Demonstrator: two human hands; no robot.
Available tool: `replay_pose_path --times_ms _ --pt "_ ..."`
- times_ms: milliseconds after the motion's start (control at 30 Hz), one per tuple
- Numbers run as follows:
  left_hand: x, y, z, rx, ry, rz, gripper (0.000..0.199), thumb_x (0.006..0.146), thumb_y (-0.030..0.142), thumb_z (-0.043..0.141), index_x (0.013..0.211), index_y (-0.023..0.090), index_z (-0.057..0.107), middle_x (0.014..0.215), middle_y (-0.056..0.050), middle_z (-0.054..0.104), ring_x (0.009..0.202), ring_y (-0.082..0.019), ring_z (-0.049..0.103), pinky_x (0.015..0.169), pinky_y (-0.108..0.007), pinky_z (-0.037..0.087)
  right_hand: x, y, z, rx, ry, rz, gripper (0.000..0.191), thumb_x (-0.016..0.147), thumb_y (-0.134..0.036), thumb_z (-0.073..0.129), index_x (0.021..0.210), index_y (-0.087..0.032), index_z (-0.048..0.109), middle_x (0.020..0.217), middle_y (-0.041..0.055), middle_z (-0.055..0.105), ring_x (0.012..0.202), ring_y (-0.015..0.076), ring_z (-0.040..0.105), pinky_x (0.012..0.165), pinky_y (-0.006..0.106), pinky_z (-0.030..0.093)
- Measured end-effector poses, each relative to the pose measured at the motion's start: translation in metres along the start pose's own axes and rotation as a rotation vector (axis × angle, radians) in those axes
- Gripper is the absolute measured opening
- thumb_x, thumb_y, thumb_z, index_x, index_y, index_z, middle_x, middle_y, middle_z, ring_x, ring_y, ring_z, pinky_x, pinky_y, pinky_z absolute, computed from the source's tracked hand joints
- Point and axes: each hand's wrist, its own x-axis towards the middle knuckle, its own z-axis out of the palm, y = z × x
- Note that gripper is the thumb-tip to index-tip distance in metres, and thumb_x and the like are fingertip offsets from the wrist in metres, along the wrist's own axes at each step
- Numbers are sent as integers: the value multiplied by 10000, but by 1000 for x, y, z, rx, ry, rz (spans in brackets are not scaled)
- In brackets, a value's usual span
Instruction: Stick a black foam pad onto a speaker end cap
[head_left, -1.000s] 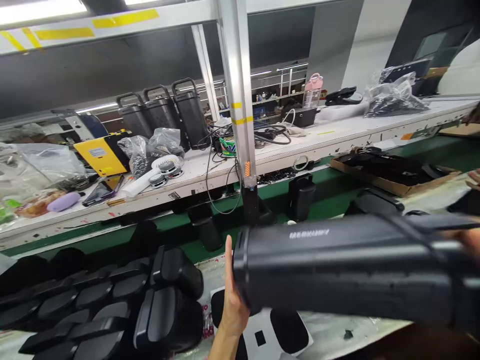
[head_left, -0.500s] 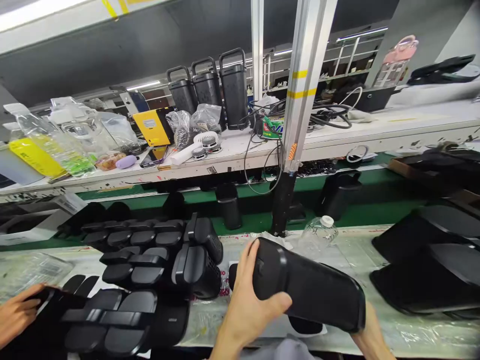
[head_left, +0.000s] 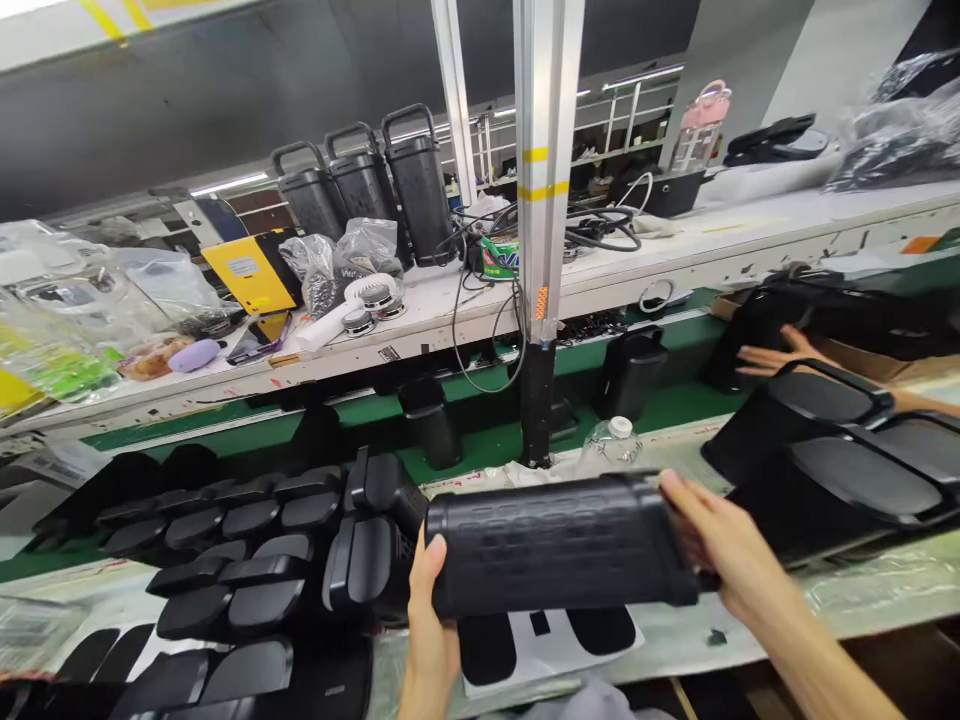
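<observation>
A black box-shaped device (head_left: 555, 545) with a textured face is held level above the bench, one end in each hand. My left hand (head_left: 431, 620) grips its left end, thumb on the near face. Around the right end my right hand (head_left: 724, 545) is closed, its fingers partly hidden by the device. Below it, a white sheet (head_left: 536, 650) with black rounded pads (head_left: 486, 650) lies on the bench. Several black devices with handles (head_left: 270, 580) stand close to my left hand.
Larger black devices (head_left: 862, 475) stand at the right, with another person's hand (head_left: 787, 350) behind them. A clear bottle (head_left: 611, 445) stands beyond the held device. A metal post (head_left: 547, 200) rises before the cluttered shelf (head_left: 450, 305).
The held device has turned to a more level pose, showing its textured face. My right hand has come into fuller view. The view has shifted right, and another person's hand appears at right.
</observation>
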Motion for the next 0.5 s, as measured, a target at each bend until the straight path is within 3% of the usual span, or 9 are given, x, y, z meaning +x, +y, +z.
replay_pose_path --times_ms 100,200,300,400,500 --pt "2 -3 4 -40 144 -177 351 823 324 614 1144 194 669 1050 -44 744 1052 -216 674 812 -258 572 -5 3 10 99 -63 156 547 620 -637 775 668 -180 478 468 -124 249 367 1 159 323 141 128" --pt "7 -1 4 -49 219 -190 211 804 290 632 931 152 728 897 -46 761 806 -169 712 633 -205 562 -12 -5 7 184 -110 159 518 579 -574 832 748 -162 568 483 -112 308 362 -1 194 304 128 169" --pt "11 5 2 -12 247 -207 209 779 330 648 829 144 731 758 -37 745 589 -143 663 478 -205 506 -17 -18 4 220 -139 169 485 562 -511 866 730 -156 581 505 -99 346 365 -4 217 288 116 191" --pt "14 13 0 8 224 -204 214 753 343 668 819 149 727 701 -29 728 565 -143 652 510 -218 519 -20 -28 7 234 -152 176 449 587 -485 859 795 -158 634 516 -94 361 355 -6 204 273 112 175" --pt "19 18 1 -18 183 -124 255 695 346 722 878 169 723 803 -35 748 701 -171 696 599 -227 546 -24 -29 13 312 -148 146 380 688 -524 767 756 -172 641 475 -89 334 319 1 165 260 132 130"
